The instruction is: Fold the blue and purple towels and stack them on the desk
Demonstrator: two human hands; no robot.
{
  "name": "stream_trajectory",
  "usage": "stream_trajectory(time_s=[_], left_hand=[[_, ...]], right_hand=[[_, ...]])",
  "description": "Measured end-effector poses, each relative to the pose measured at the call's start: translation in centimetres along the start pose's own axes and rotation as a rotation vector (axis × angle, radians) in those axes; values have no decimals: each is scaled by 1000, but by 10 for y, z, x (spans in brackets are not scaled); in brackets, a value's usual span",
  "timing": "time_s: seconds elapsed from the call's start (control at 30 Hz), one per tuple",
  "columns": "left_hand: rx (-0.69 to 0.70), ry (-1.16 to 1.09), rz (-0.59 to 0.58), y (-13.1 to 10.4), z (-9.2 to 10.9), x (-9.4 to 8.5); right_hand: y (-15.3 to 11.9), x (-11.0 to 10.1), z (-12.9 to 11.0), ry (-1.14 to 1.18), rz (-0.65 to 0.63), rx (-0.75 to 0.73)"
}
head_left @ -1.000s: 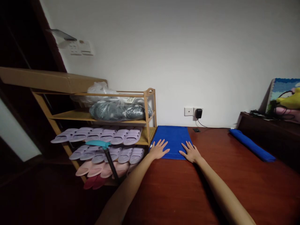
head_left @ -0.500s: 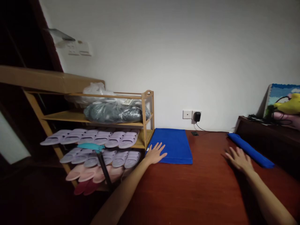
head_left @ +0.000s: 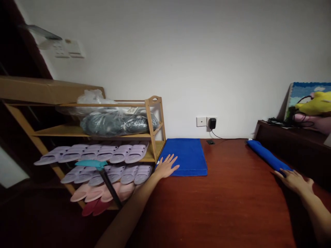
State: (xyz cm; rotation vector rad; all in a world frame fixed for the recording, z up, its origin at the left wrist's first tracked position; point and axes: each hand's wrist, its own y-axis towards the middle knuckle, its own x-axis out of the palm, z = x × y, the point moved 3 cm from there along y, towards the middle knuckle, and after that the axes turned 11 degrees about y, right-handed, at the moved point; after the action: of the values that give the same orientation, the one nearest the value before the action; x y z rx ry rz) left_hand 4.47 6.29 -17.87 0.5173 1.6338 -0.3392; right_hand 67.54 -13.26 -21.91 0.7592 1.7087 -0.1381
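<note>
My left hand (head_left: 167,166) lies open, fingers spread, on the front left corner of a flat, folded blue fabric piece (head_left: 187,155). That piece rests on a reddish-brown wooden surface (head_left: 227,206), close to the wall. Over to the right, a long, narrow blue fabric piece (head_left: 266,155) stretches along a dark raised ledge. My right hand (head_left: 296,181) is at its near end, fingers extended and reaching over the fabric; the thumb side is partly hidden. Neither hand has its fingers wrapped around anything that I can see.
On the left stands a wooden shoe rack (head_left: 155,137) with several slippers (head_left: 137,151), a plastic-wrapped bundle (head_left: 116,122) and a cardboard box (head_left: 49,91). A teal-topped dark pole (head_left: 110,186) leans before it. A black adapter (head_left: 212,123) is plugged into the wall. Cables and a yellow plush (head_left: 315,105) sit on the ledge (head_left: 292,134).
My right hand has moved right, from bare wood to the near end of the narrow blue fabric. My left hand stays on the folded piece. The view has shifted slightly right.
</note>
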Motion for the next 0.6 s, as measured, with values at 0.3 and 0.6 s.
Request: stream_trajectory(time_s=[0.3,0.6], left_hand=[[7,-30,161,-3,4,-4],[39,-16,372,-23,20,-27]], right_hand=[[-106,-44,-33,-197,-48,-173],[-139,-91,-42,-140,102,189]])
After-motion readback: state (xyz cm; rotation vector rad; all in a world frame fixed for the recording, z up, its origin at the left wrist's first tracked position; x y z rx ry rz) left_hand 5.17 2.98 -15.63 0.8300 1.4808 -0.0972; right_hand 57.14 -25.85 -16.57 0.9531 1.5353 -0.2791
